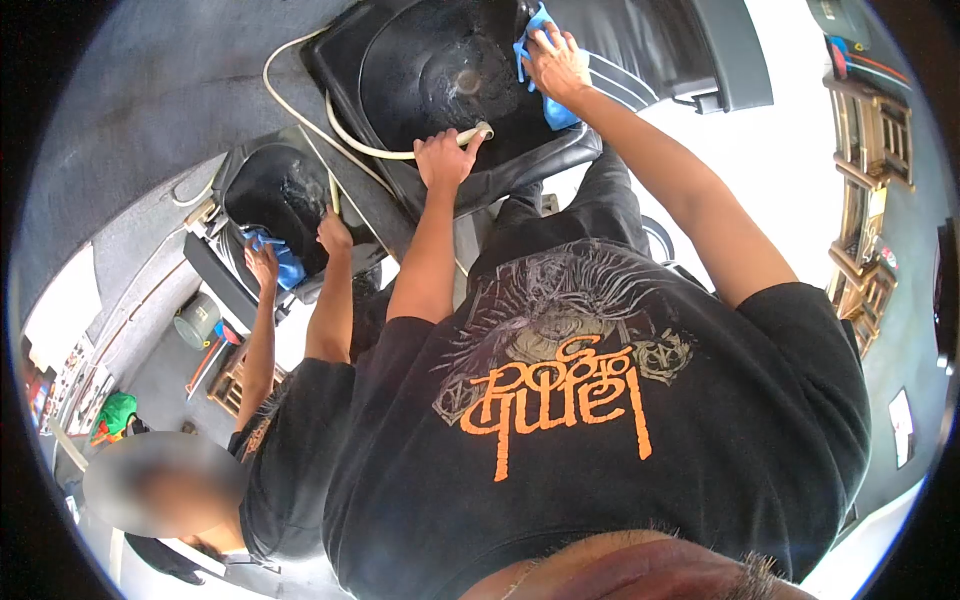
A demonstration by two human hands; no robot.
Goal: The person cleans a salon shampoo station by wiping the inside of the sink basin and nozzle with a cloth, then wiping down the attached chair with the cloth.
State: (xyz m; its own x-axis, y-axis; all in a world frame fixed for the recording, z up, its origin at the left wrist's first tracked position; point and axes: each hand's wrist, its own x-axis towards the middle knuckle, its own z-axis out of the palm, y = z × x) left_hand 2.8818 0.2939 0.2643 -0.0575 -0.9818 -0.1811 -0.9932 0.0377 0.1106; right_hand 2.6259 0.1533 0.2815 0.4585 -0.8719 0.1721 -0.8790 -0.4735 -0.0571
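Observation:
A black basin (405,75) with a round drain lies in front of me, wet on the inside. My left hand (443,160) is closed around the end of a cream hose (378,152), whose nozzle (485,130) points over the basin's near edge. At the basin's right rim my right hand (558,65) presses and grips a blue cloth (560,115). Parts of the cloth stick out above and below the fingers.
A black padded chair (665,35) adjoins the basin on the right. A mirror at the left reflects the basin (250,190), both arms and the person. Wooden furniture (870,130) stands at the far right. The hose loops over the grey surface left of the basin.

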